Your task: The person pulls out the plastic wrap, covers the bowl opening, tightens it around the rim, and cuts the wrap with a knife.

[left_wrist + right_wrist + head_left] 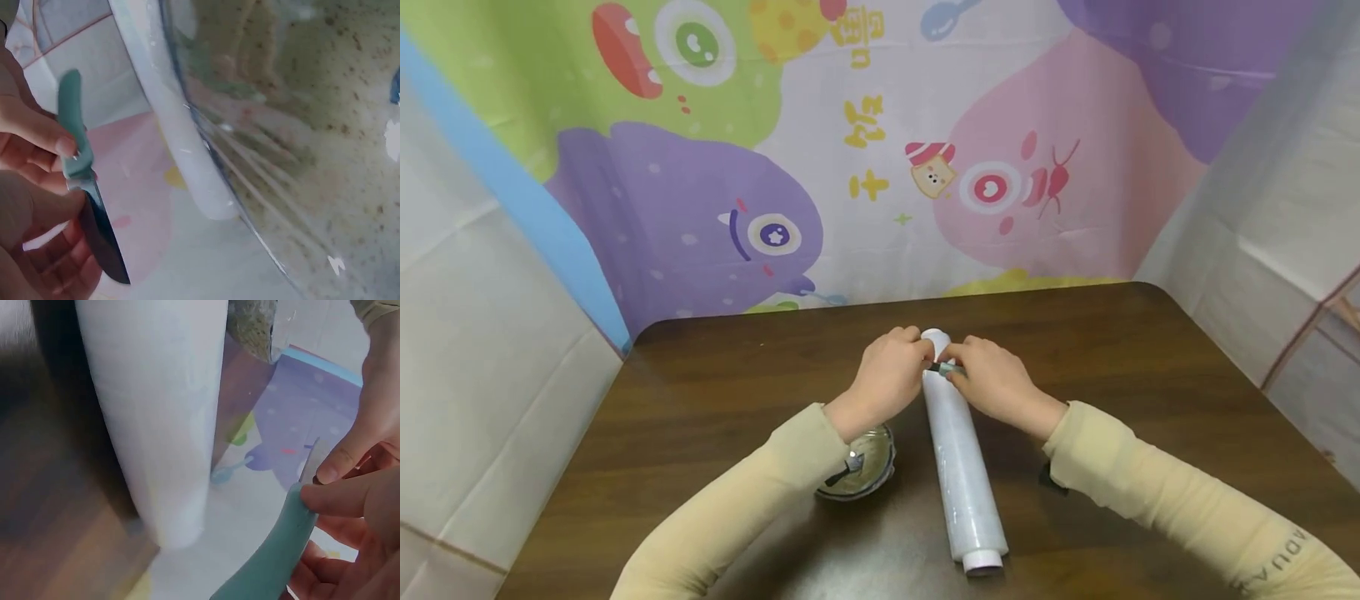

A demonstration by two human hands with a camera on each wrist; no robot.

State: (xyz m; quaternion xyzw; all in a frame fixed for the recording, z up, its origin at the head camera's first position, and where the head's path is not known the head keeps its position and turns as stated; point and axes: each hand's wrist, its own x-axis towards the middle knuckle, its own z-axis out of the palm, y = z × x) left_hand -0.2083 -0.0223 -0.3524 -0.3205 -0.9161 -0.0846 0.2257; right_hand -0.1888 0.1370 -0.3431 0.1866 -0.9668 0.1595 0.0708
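Observation:
Both hands meet over the far end of a white roll of cling film (962,475) lying lengthwise on the table. Between them is a small knife with a teal handle (74,119) and a dark pointed blade (107,240). My right hand (1000,379) grips the handle, while the thumb and fingers of my left hand (891,367) pinch the blade near the handle. By the left forearm stands a glass bowl (889,468), partly hidden by the sleeve. Wrinkled clear film seems to lie over its speckled greenish inside in the left wrist view.
In the bowl shows a dark item with a pale tip (842,473), its kind unclear. A small dark object (1052,480) is mostly hidden below the right sleeve. Behind the brown table (737,367) hangs a cartoon-printed curtain (880,242).

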